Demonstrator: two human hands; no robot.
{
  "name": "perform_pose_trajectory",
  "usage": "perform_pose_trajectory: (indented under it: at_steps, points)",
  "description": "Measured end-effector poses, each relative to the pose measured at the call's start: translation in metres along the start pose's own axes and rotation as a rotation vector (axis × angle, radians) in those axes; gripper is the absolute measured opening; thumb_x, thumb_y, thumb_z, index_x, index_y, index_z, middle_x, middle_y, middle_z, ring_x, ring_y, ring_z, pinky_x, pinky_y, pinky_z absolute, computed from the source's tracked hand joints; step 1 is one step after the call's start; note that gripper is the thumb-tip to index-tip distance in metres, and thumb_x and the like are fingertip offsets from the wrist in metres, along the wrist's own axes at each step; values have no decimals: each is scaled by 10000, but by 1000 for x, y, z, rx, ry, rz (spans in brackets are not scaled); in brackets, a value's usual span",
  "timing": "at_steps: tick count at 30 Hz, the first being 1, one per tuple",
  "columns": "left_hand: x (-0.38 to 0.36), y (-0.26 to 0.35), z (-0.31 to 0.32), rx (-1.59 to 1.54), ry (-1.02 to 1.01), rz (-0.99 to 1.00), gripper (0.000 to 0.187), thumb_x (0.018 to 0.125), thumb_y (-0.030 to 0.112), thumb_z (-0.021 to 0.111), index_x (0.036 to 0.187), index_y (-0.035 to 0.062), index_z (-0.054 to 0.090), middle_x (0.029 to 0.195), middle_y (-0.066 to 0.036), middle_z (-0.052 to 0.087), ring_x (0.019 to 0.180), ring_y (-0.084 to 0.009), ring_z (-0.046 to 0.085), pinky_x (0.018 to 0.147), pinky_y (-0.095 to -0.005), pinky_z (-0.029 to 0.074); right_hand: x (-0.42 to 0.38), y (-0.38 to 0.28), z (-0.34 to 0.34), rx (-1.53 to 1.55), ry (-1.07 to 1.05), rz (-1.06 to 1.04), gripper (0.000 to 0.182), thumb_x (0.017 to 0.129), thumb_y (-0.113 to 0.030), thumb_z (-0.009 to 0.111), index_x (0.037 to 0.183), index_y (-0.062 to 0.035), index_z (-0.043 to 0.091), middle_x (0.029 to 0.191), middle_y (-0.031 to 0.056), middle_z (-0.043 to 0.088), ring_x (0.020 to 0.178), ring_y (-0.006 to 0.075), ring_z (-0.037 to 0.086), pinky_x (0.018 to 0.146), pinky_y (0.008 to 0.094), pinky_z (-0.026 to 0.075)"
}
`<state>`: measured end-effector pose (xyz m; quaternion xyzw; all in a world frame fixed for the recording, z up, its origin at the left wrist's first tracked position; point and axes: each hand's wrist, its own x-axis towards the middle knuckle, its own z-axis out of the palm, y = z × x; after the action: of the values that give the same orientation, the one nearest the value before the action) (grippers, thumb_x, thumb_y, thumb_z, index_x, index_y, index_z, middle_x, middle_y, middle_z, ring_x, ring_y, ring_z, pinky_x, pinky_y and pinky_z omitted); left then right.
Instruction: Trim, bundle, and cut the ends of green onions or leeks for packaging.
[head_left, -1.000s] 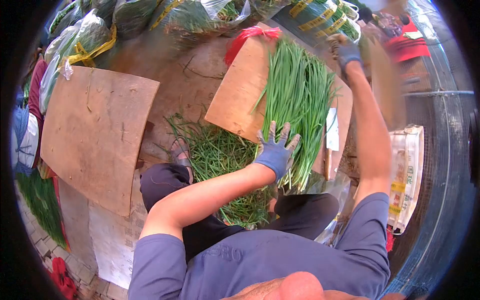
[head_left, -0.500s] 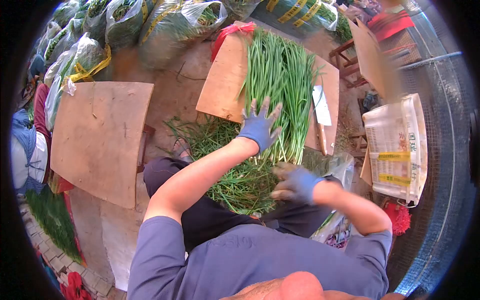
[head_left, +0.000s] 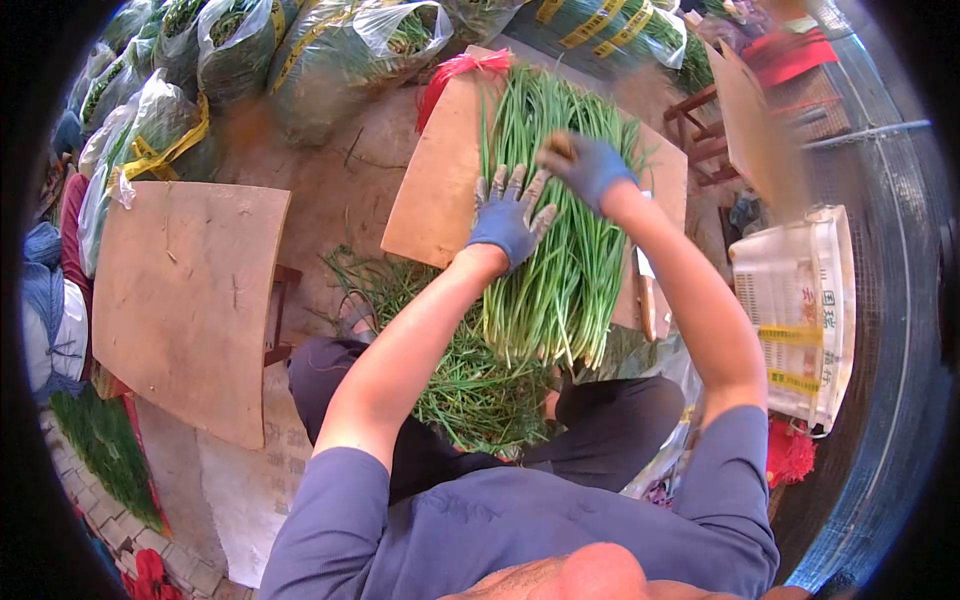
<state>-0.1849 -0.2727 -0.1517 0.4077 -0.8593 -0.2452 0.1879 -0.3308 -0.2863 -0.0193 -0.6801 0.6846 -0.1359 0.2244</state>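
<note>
A thick layer of garlic chives (head_left: 575, 260) lies lengthwise on a wooden board, pale stem ends towards me. My left hand (head_left: 508, 220), in a blue-grey glove, rests flat on the left side of the chives with its fingers spread. Higher up, my gloved right hand (head_left: 588, 168) is over the chives with its fingers curled in and somewhat blurred; what they hold, if anything, I cannot make out. A knife lies right of the chives, its wooden handle (head_left: 648, 308) showing and its blade largely hidden by my right forearm.
The board (head_left: 430, 190) carries red ties (head_left: 470, 68) at its far left corner. Loose trimmings (head_left: 470, 390) are heaped between my legs. Another board (head_left: 185, 300) stands left, a white crate (head_left: 795, 310) right. Bagged greens (head_left: 330, 70) line the back.
My right hand has moved from below the stem ends up over the chives. The chives' stem ends now reach closer to me. My left hand remains spread on them.
</note>
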Motion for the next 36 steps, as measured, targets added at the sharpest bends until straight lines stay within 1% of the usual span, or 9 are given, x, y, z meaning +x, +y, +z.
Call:
perform_pose_trajectory:
  at_steps: [11, 15, 19, 23, 28, 30, 32, 34, 36]
  points:
    - [0, 1, 1, -6, 98, -30, 630, 960, 539, 400, 1514, 257, 302, 1507, -303, 272, 1426, -478, 174, 1159, -586, 14, 166, 62, 27, -647, -270, 11, 344, 850, -342, 632, 1112, -123, 662, 1114, 185, 668, 1073, 371, 627, 911, 467, 494]
    - [1, 0, 1, -16, 99, -34, 625, 958, 545, 400, 1512, 272, 307, 1513, -291, 273, 1430, -472, 168, 1159, -586, 3, 202, 138, 35, -546, 129, 172, 344, 871, -365, 591, 1082, -105, 668, 1083, 194, 674, 1018, 388, 630, 868, 459, 491]
    - [-1, 1, 2, -34, 97, -36, 632, 959, 548, 394, 1516, 266, 300, 1520, -278, 271, 1437, -463, 154, 1161, -583, 4, 164, 104, -54, -37, 533, 10, 204, 942, -224, 586, 1048, -94, 703, 932, 96, 718, 814, 218, 656, 746, 348, 504]
    - [1, 1, 1, -7, 86, -38, 647, 957, 552, 394, 1522, 257, 284, 1534, -254, 263, 1443, -458, 141, 1165, -575, 16, 94, 62, -100, 711, 286, 97, 182, 958, -252, 603, 984, -77, 648, 770, -16, 604, 684, 66, 519, 620, 221, 415]
    - [-2, -2, 2, 7, 101, -2, 634, 955, 519, 431, 1505, 221, 327, 1521, -233, 305, 1425, -436, 219, 1172, -536, 109, -107, 26, -74, 608, -118, 111, 232, 948, -279, 603, 991, -54, 638, 854, 60, 646, 787, 136, 619, 666, 254, 496]
    - [-3, -11, -3, -154, 148, 48, 611, 963, 488, 440, 1494, 199, 349, 1497, -238, 342, 1404, -425, 273, 1163, -524, 160, -173, -11, -25, 1068, -576, 203, 269, 938, -321, 601, 923, -65, 682, 905, 88, 666, 849, 175, 641, 730, 318, 525]
    - [-2, -21, -13, -318, 280, 91, 569, 963, 432, 479, 1459, 164, 402, 1427, -244, 423, 1337, -402, 381, 1124, -485, 263, -219, -30, 44, 380, -774, -12, 284, 898, -292, 625, 1083, -77, 642, 1019, 125, 657, 944, 330, 632, 829, 419, 503]
    - [-18, -28, -30, -395, 418, 52, 520, 958, 381, 523, 1402, 117, 470, 1327, -246, 517, 1236, -381, 498, 1059, -435, 376, -273, -31, 72, 286, -448, -266, 573, 869, -225, 666, 1394, -127, 459, 1129, 108, 624, 1112, 281, 545, 1022, 386, 390]
    - [-43, -39, -35, -384, 409, -93, 509, 955, 385, 531, 1366, 85, 499, 1284, -243, 550, 1186, -378, 536, 1024, -417, 414, -294, -20, 64, 433, -398, -105, 556, 894, -229, 653, 1398, -99, 457, 1123, 88, 635, 1105, 237, 579, 982, 391, 431]
